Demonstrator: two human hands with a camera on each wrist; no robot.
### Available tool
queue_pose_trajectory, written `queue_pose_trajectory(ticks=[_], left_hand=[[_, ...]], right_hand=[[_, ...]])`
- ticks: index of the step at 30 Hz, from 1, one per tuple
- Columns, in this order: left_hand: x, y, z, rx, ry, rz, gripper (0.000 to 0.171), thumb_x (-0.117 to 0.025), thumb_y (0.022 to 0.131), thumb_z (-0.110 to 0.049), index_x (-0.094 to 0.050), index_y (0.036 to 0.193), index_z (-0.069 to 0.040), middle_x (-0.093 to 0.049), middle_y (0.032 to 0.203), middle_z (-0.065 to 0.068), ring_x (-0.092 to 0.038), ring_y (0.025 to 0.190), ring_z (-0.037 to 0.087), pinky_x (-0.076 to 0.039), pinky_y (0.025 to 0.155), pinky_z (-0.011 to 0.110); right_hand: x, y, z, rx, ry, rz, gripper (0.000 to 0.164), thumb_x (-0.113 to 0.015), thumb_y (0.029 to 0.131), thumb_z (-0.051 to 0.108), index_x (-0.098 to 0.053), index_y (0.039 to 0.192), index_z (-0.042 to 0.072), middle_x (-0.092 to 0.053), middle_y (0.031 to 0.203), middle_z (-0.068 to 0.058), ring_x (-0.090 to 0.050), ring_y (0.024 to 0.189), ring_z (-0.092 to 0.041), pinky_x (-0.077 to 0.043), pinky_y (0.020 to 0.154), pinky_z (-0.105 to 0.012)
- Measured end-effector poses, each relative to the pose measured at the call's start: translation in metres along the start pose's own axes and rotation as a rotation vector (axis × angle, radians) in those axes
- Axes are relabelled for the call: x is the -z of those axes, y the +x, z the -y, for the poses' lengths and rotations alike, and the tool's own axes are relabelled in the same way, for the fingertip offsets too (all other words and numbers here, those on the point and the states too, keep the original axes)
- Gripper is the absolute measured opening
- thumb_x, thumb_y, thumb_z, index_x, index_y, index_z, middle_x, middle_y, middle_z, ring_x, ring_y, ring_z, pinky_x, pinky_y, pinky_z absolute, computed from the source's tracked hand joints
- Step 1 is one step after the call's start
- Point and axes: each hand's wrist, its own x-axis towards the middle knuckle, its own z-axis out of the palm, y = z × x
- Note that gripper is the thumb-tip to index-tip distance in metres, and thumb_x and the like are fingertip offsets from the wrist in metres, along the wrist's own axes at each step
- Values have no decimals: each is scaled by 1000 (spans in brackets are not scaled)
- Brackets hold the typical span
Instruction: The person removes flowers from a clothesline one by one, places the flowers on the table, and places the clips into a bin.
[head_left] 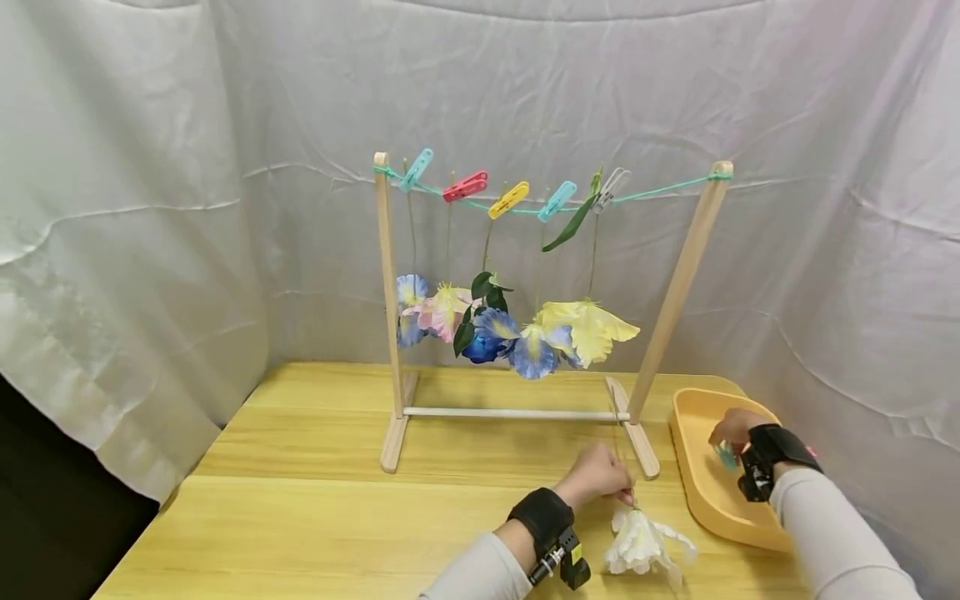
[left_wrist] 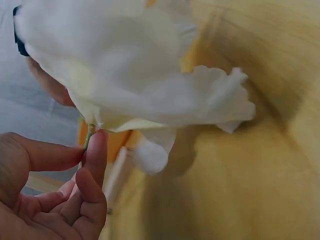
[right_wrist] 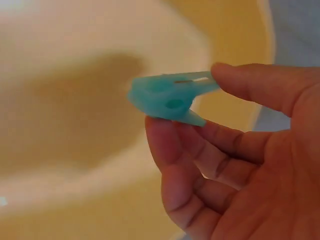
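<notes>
A white artificial flower [head_left: 637, 542] hangs head down just above the table's front right. Its thin stem [left_wrist: 89, 137] is pinched between thumb and forefinger of my left hand [head_left: 597, 475], close below the bloom. Over the orange tray [head_left: 693, 467] my right hand [head_left: 738, 429] holds a light blue clothespin [right_wrist: 165, 95] between thumb and fingertips. Behind, a green cord [head_left: 667, 190] runs between two wooden posts, and several flowers hang upside down from it by clothespins. A yellow flower [head_left: 588, 329] is the rightmost, under a clear clothespin [head_left: 611, 190].
The wooden rack's right post [head_left: 682, 292] and its foot [head_left: 633, 433] stand between the hands and the back. A white rod [head_left: 517, 413] joins the feet low down. Grey curtains [head_left: 315, 100] enclose the table [head_left: 315, 517].
</notes>
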Motion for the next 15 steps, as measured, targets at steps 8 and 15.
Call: queue_pose_trajectory(ticks=[8,15], left_hand=[[-9,4,12,2,52,14,20,-67,79,1,-67,60,6,-67,60,18,-68,55,27,-53,52,25],[-14,7,16,-11,117,19,23,-69,78,-1,-65,57,4,-66,56,16,-65,47,22,-47,46,21]], right_hand=[[-24,15,5,9,-96,34,32,-65,81,20,-59,90,-11,-60,84,-15,-60,62,-16,-49,65,-29],[-33,12,7,-11,-15,52,19,-63,80,13,-61,73,-5,-64,71,-12,-62,53,-14,-51,58,-27]])
